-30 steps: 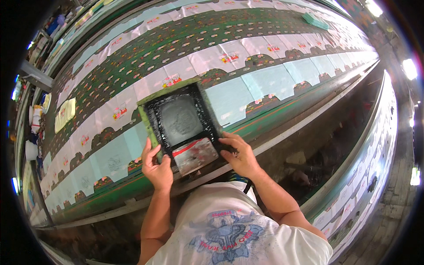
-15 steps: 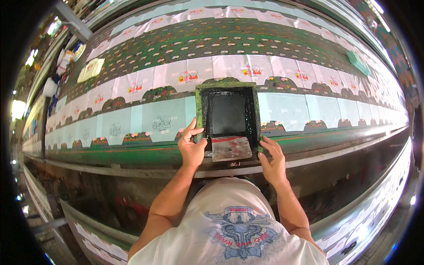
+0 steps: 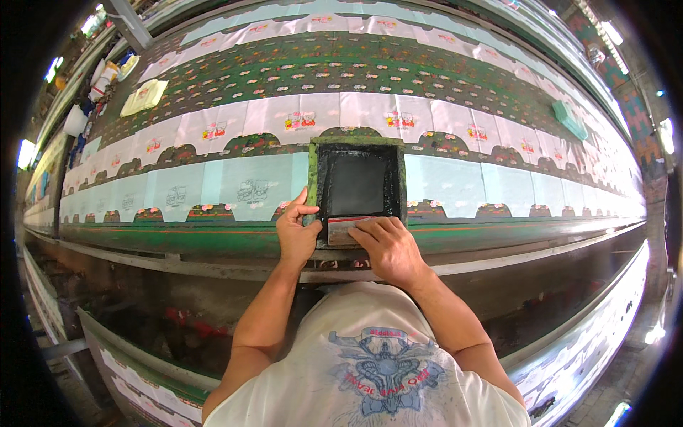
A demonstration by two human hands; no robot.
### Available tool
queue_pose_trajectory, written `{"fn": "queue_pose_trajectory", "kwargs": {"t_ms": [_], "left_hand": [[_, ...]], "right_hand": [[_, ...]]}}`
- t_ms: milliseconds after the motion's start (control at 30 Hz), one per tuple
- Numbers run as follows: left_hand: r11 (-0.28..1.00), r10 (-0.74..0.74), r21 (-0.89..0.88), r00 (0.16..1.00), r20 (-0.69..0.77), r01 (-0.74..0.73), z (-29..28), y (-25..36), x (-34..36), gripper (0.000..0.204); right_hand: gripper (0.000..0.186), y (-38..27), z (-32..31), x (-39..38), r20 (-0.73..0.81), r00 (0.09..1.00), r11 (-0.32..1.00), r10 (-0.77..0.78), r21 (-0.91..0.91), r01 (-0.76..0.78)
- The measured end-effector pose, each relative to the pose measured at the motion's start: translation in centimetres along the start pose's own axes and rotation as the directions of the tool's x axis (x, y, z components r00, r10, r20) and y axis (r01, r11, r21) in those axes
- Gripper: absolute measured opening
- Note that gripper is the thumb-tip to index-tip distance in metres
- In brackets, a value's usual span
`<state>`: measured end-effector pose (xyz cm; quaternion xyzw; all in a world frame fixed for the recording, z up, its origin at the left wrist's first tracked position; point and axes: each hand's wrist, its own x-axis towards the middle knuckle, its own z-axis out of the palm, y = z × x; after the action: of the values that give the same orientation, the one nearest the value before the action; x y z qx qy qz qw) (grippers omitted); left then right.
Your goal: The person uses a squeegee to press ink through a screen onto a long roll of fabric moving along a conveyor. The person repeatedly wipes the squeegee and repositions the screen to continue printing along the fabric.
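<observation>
A green-edged screen frame (image 3: pixel 313 164) with a dark mesh panel (image 3: pixel 357 181) and black ink lies flat on the long green table (image 3: pixel 199 239), over a row of pale blue fabric pieces (image 3: pixel 434 178), some bearing grey line drawings. My left hand (image 3: pixel 297 235) grips the frame's left edge near its lower corner, fingers bent. At the frame's near end, my right hand (image 3: pixel 384 245) is closed on a metal squeegee plate (image 3: pixel 340 231) with a red-streaked edge.
Pink pieces with printed figures (image 3: pixel 263 114) run in rows farther across. A yellow cloth (image 3: pixel 142 97) sits at the upper left, a mint bundle (image 3: pixel 569 119) at the upper right. A grey post (image 3: pixel 131 21) rises top left. A metal rail (image 3: pixel 477 265) borders the near edge.
The frame, tilted and held up a second ago, now lies square on the blue row. My right hand has moved from its right side inward onto the squeegee.
</observation>
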<state>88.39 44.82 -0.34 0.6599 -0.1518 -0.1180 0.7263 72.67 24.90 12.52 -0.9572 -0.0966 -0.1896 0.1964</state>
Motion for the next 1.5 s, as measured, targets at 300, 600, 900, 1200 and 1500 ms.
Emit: {"fn": "queue_pose_trajectory", "kwargs": {"t_ms": [300,600,900,1200,1500], "left_hand": [[0.675,0.289,0.632,0.925,0.246,-0.380,-0.4,4.2,0.4,0.042],[0.309,0.263,0.763,0.822,0.506,-0.568,-1.5,7.3,2.2,0.038],[0.378,0.228,0.755,0.844,0.486,-0.537,-1.3,7.3,2.2,0.039],[0.794,0.298,0.484,0.929,0.219,-0.368,-0.3,3.5,0.8,0.050],[0.889,0.195,0.410,0.978,0.069,-0.206,0.5,2.4,0.5,0.051]], "right_hand": [[0.034,5.4,-3.3,5.9,0.513,0.855,0.977,0.075,0.135,-0.167],[0.051,11.3,0.4,12.8,0.174,0.969,0.980,0.177,0.061,-0.190],[0.069,3.2,1.4,5.2,0.139,0.979,0.988,0.149,-0.051,-0.143],[0.059,-2.0,0.1,1.1,0.238,0.953,0.982,0.187,-0.023,-0.187],[0.049,-0.2,0.3,-4.9,-0.167,0.842,0.858,0.513,0.131,-0.497]]}}
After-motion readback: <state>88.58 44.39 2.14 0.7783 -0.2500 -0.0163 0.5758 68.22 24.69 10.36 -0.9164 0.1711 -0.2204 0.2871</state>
